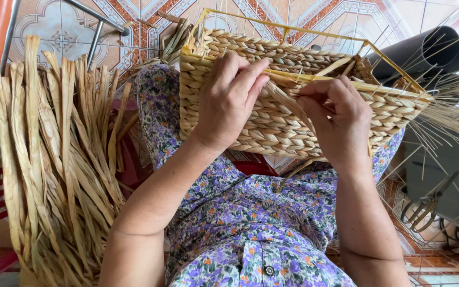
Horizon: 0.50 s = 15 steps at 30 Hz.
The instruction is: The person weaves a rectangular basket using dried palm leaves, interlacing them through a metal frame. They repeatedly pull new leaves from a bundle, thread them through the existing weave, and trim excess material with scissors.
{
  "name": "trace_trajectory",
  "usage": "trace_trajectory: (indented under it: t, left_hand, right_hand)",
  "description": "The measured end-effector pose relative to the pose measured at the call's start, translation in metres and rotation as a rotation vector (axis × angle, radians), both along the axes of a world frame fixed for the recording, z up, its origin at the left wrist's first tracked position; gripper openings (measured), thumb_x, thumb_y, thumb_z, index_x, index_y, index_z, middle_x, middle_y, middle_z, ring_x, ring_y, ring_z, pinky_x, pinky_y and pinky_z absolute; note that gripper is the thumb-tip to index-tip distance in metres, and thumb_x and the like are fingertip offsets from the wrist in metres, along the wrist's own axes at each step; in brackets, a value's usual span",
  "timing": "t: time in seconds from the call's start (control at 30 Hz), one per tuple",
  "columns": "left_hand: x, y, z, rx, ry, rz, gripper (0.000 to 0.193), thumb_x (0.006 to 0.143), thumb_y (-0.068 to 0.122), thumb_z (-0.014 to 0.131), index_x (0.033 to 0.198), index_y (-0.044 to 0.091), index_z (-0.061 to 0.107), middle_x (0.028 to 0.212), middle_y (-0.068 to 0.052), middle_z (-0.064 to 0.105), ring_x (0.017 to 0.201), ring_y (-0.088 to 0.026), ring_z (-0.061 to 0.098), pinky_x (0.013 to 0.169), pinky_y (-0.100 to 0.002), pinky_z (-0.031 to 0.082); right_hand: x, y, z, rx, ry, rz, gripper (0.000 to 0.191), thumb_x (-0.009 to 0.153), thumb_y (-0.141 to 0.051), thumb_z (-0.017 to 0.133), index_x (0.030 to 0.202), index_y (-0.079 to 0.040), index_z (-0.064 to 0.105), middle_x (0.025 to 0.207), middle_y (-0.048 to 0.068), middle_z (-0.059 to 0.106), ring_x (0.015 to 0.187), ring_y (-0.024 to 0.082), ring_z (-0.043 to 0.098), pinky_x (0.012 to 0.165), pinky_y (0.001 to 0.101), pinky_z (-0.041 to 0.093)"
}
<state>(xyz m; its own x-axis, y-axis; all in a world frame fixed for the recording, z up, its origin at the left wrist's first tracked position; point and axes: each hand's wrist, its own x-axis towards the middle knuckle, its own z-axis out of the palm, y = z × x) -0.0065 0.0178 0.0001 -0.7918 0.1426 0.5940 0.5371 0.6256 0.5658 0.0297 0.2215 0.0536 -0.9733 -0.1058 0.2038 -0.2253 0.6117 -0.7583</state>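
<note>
I see a half-made woven basket of tan twisted straw on a thin yellow wire frame (288, 114) resting on the person's lap, tipped so its side faces up. Its wall is made of fat braided rows, one above the other, and the yellow wire shows bare along the top and at the far corners. Thin pale straw ends stick out past the right corner. My left hand (229, 101) lies flat on the basket wall, its fingers curled over the top rim and pressing on the weave. My right hand (336, 114) is just beside it, its fingers pinched tight on a flat strip of dry tan straw (285, 101) that runs slanting across the wall between both hands. On the left, a big bundle of long dry straw strips (54, 159) hangs well apart from the basket. The lap is covered by a purple flowered dress (251, 223). A pair of metal shears (428, 204) lies on the right.
</note>
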Motion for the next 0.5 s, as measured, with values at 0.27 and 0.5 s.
trace_trajectory:
  t: [0.27,0.5]
  left_hand:
    - [-0.006,-0.006,-0.005,0.073,0.04,-0.164,0.025,0.094,0.004,0.082,0.112,0.009,0.066,0.11,-0.002,0.067,0.1,-0.018,0.064,0.088,-0.031,0.056]
    - [0.0,-0.019,-0.001,0.126,0.022,-0.24,0.024,0.094,0.0,0.081,0.111,0.008,0.065,0.119,-0.003,0.069,0.109,-0.021,0.066,0.095,-0.033,0.057]
  right_hand:
    - [-0.009,-0.025,0.005,0.171,0.133,-0.048,0.014,0.098,-0.001,0.081,0.107,-0.003,0.071,0.097,0.008,0.065,0.084,0.019,0.069,0.072,0.0315,0.056]
    - [-0.016,-0.037,0.004,0.224,0.113,-0.073,0.013,0.097,-0.005,0.081,0.108,-0.007,0.076,0.093,0.006,0.068,0.077,0.017,0.069,0.069,0.032,0.054]
